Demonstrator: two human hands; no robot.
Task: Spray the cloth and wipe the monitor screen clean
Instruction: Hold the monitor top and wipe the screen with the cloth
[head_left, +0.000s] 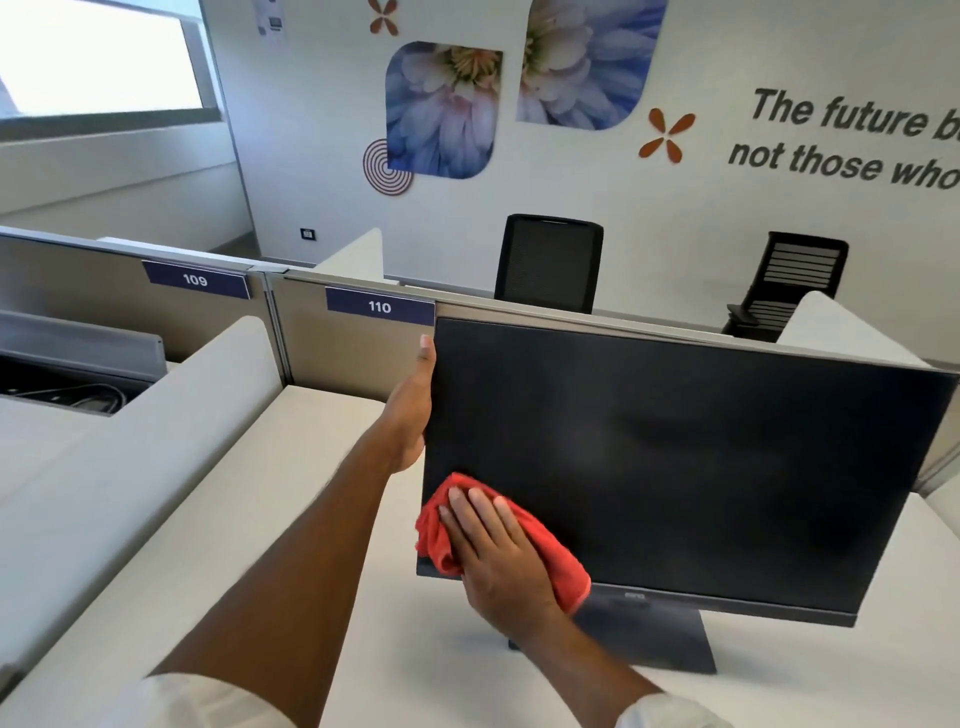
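A black monitor (685, 467) stands on the white desk, its dark screen off and faintly smeared across the middle. My right hand (498, 556) lies flat with straight fingers on a red cloth (558, 558), pressing it against the screen's lower left corner. My left hand (413, 400) holds the monitor's left edge, thumb up along the bezel and the fingers hidden behind the panel. No spray bottle is in view.
The monitor's grey stand (654, 639) rests on the white desk (332, 519). A grey partition (332, 353) labelled 110 runs behind, with a white divider (171, 421) to the left. Two black chairs (548, 265) stand beyond the partition.
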